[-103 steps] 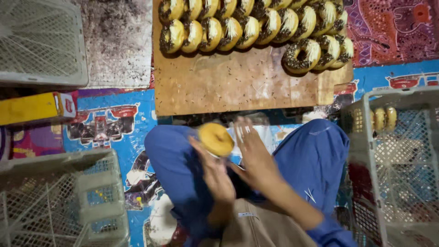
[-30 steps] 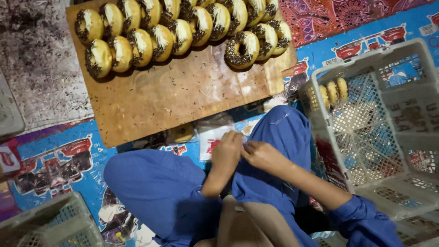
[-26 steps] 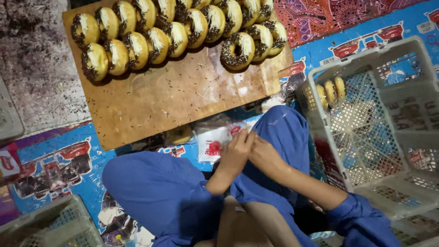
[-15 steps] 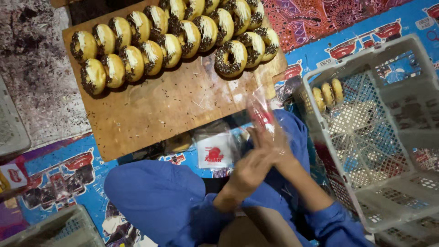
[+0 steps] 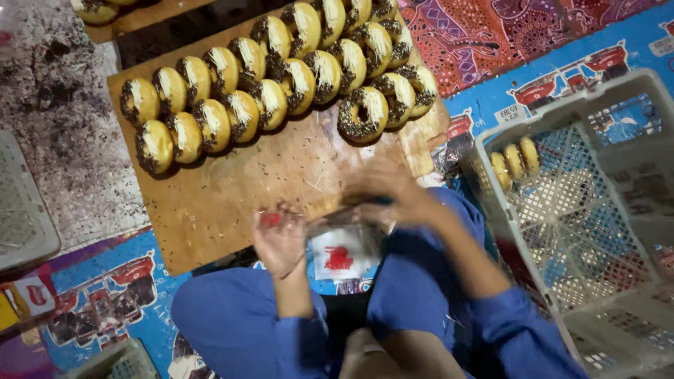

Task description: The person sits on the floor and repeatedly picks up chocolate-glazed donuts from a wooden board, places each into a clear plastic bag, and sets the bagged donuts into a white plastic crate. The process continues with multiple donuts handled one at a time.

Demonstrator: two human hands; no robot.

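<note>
My left hand (image 5: 281, 238) and my right hand (image 5: 390, 193) are raised over my lap, both motion-blurred, each gripping an edge of a clear plastic bag (image 5: 344, 249) with a white and red label. Whether the bag has anything inside I cannot tell. Just beyond my hands lies a wooden board (image 5: 232, 182) carrying two rows of chocolate-sprinkled doughnuts (image 5: 281, 84); the nearest doughnut (image 5: 361, 112) lies flat at the row's right end. I sit cross-legged in blue trousers (image 5: 239, 323).
A white plastic crate (image 5: 618, 281) at my right holds three bagged doughnuts (image 5: 514, 163) standing against its far wall. Another white crate (image 5: 21, 210) edges in at the left. A colourful printed mat (image 5: 105, 295) covers the floor; sprinkles litter the grey surface (image 5: 63, 119) at the upper left.
The doughnut I held earlier is no longer visible in my hands. Both hands have lifted from my lap toward the board with the plastic bag stretched between them; the view shifted closer.
</note>
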